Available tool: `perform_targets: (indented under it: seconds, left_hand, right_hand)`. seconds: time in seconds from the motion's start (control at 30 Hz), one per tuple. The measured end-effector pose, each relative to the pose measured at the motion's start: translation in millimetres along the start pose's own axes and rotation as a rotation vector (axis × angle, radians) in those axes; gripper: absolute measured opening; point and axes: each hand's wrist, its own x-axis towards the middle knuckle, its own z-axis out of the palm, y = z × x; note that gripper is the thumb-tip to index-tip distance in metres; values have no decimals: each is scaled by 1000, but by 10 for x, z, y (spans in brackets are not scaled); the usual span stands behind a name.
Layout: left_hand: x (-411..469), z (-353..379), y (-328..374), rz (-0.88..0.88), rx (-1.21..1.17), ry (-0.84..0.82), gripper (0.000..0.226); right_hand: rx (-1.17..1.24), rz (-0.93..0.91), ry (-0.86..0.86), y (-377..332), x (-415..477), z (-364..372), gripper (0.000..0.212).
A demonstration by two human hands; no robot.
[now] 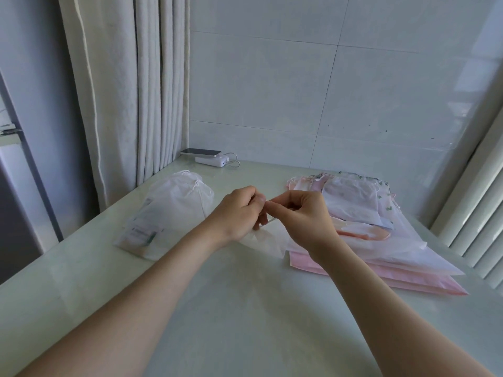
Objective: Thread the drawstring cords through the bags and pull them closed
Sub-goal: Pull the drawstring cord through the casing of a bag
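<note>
Nearest the camera is the pale greenish worktop (231, 308), with both bare forearms reaching in over it from the bottom edge. The hands meet just above the middle of it, fingertips almost touching each other. The left hand (239, 213) has its fingers curled in and is pinching the top edge of a thin white bag (269, 240), which hangs down crumpled between the two hands, its lower part resting on the worktop. The right hand (304, 219) is also curled tight, thumb against forefinger, pinching what looks like a thin white cord (271, 220) right at the bag's opening (it's tiny and washed out, so I can't tell how far it's fed in).

Just right of the hands is a flat stack of pink bags (381, 270) with some white and patterned ones lying on top, the near corner of the white bag touching it. On the left, a bit apart from the hands, sits a pile of white bags (174, 213), puffed up, with cords gathered at the far end.

Further back, near the corner, a phone (201, 152) lies on top of a white power bank (211, 160) with a looped white cable (235, 161). Behind all that is a pale curtain (136, 91) on the left and a tiled wall (326, 77).
</note>
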Motion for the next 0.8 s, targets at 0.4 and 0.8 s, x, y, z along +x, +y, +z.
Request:
perform_targets:
  seconds: [0.4,0.8]
  left_hand:
    - [-28,-125,14,12,-129,-127,21]
    - [-16,-156,18,-59,-83,-88,20]
  right_hand:
    - [-162,9,1,102,75,18,17]
    - [-656,-302,-7,239,68,9,20]
